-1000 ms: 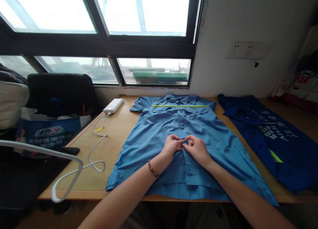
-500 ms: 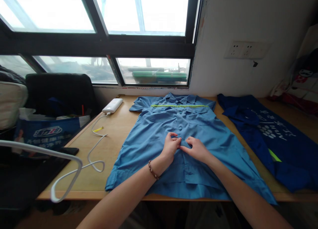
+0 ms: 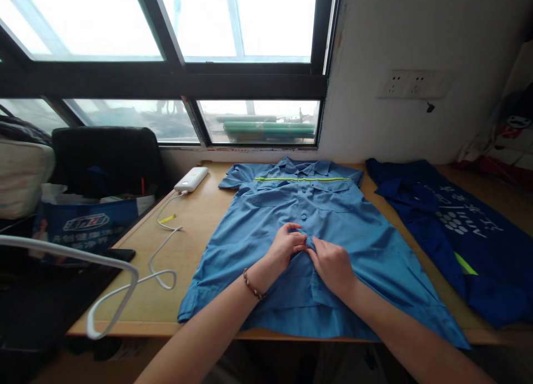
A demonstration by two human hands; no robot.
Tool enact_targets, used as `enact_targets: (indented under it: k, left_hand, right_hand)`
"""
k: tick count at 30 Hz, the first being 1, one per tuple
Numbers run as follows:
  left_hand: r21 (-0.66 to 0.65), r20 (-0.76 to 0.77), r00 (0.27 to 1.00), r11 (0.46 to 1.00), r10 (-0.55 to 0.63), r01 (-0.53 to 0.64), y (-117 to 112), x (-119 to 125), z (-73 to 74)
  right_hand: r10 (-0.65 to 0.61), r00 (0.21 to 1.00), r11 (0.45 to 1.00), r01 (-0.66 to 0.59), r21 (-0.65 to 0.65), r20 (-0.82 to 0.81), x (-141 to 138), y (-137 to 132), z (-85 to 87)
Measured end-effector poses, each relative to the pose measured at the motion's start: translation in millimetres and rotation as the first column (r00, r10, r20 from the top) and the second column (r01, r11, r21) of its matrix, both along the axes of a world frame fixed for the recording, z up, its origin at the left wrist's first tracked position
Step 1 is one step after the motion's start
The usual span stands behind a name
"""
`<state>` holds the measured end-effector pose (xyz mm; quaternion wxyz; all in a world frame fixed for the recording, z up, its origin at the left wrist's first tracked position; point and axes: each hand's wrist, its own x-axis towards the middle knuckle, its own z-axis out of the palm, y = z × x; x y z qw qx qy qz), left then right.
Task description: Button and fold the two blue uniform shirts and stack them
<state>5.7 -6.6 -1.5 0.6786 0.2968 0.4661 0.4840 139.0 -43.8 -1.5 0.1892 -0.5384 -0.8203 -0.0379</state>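
A light blue short-sleeved shirt (image 3: 353, 228) with a yellow-green stripe across the chest lies flat, front up, on the wooden table (image 3: 195, 228). My left hand (image 3: 285, 246), a bead bracelet on its wrist, pinches the shirt's front placket at mid-height. My right hand (image 3: 331, 262) pinches the same placket from the other side, fingertips touching the left hand's. Both hands are closed on the fabric along the button line.
A dark blue garment (image 3: 458, 228) with white print lies at the table's right. A white power bank (image 3: 190, 179) with a looping white cable (image 3: 160, 262) sits at the left. A white hanger (image 3: 104, 278) juts in from the left. A black chair (image 3: 104, 156) and a blue bag (image 3: 83, 226) stand beyond the table's left edge.
Both hands stayed on the placket, shifting slightly nearer along the button line. The right hand's fingers have curled tighter on the fabric.
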Motion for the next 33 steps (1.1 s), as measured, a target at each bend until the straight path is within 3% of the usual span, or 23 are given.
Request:
enact_targets:
  k: [6,10,12,14,16,19,23,25,27,28,30,32,33]
  left_hand:
    - [0.001,-0.035,0.999,1.000,-0.021,0.021,-1.8,1.5,3.0]
    - [0.054,-0.034,0.998,0.997,-0.055,0.056,-0.3,0.9,1.5]
    - [0.077,-0.029,0.997,0.994,-0.074,0.076,0.5,0.5,1.6]
    - [0.103,-0.024,0.995,0.990,-0.092,0.094,0.8,0.3,2.1]
    - [0.141,-0.024,0.994,0.984,-0.108,0.110,1.0,0.2,2.2]
    - [0.202,-0.048,0.991,0.970,-0.125,0.132,1.6,0.3,1.4]
    - [0.260,-0.091,0.981,0.947,-0.169,0.188,4.7,0.4,0.0]
    - [0.302,-0.135,0.974,0.929,-0.180,0.214,6.9,0.2,-1.3]
    - [0.339,-0.223,0.960,0.909,-0.171,0.241,9.0,-0.4,-4.2]
    - [0.350,-0.277,0.947,0.901,-0.160,0.255,9.8,-0.8,-6.3]
    - [0.353,-0.375,0.917,0.893,-0.137,0.278,10.3,-1.6,-11.3]
    - [0.358,-0.469,0.878,0.887,-0.098,0.290,9.5,-2.3,-16.1]
    - [0.377,-0.519,0.852,0.879,-0.059,0.291,9.1,-2.6,-17.9]
  right_hand:
    - [0.030,1.000,1.000,-0.030,-0.003,0.011,-3.3,-5.3,-5.7]
    - [0.000,0.969,0.998,-0.014,-0.055,-0.246,-1.6,-0.3,0.1]
    - [-0.069,0.864,0.991,0.000,-0.137,-0.499,2.4,8.5,3.0]
    - [-0.161,0.667,0.961,-0.062,-0.270,-0.728,7.0,19.3,3.6]
    - [-0.277,0.454,0.898,-0.192,-0.397,-0.847,10.7,28.9,1.8]
    - [-0.455,0.241,0.772,-0.373,-0.515,-0.857,13.1,36.0,-1.9]
    - [-0.629,0.121,0.627,-0.505,-0.593,-0.768,14.5,38.1,-5.5]
    - [-0.647,0.131,0.604,-0.513,-0.610,-0.751,16.1,40.6,-8.1]
    - [-0.611,0.204,0.630,-0.461,-0.625,-0.765,18.0,44.6,-10.8]
    - [-0.570,0.272,0.665,-0.401,-0.630,-0.775,18.7,46.4,-11.4]
    - [-0.430,0.456,0.790,-0.228,-0.569,-0.780,18.7,47.7,-9.7]
    - [-0.242,0.646,0.920,-0.084,-0.382,-0.724,16.1,42.6,-3.7]
    - [-0.153,0.725,0.956,-0.063,-0.286,-0.672,13.6,36.8,0.3]
